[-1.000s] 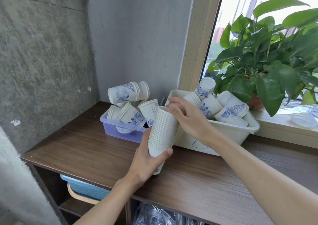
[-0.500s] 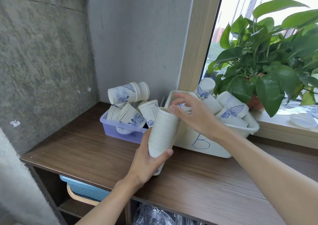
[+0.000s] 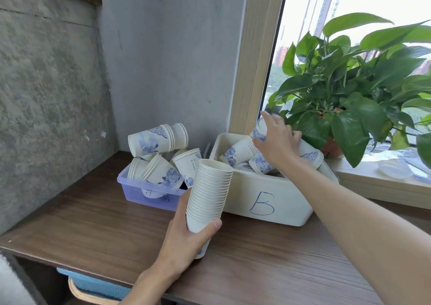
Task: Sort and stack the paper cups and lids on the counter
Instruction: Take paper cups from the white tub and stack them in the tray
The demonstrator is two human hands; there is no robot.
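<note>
I am watching the left hand (image 3: 186,239) gripping a tall stack of nested plain white paper cups (image 3: 211,192) near the front edge of the brown wood-grain counter (image 3: 93,223). The fingers are curling round the stack's lower part, with the thumb crossing its front just above the base. The stack is leaning slightly to the right. I cannot tell whether its foot is touching the counter.

The right hand (image 3: 277,141) is reaching over the far right corner of the white rectangular plastic bin marked with a blue "B" (image 3: 268,195). Its fingers are closing round a white paper cup with blue print (image 3: 260,129), whose closed end is sticking out past the fingertips.

The bin is sitting toward the counter's back edge, holding several more blue-printed cups lying on their sides. Just beside it on the left, a translucent purple plastic tub (image 3: 144,190) is carrying a heap of the same printed cups, some nested, one short nested bundle lying across the top.
</note>
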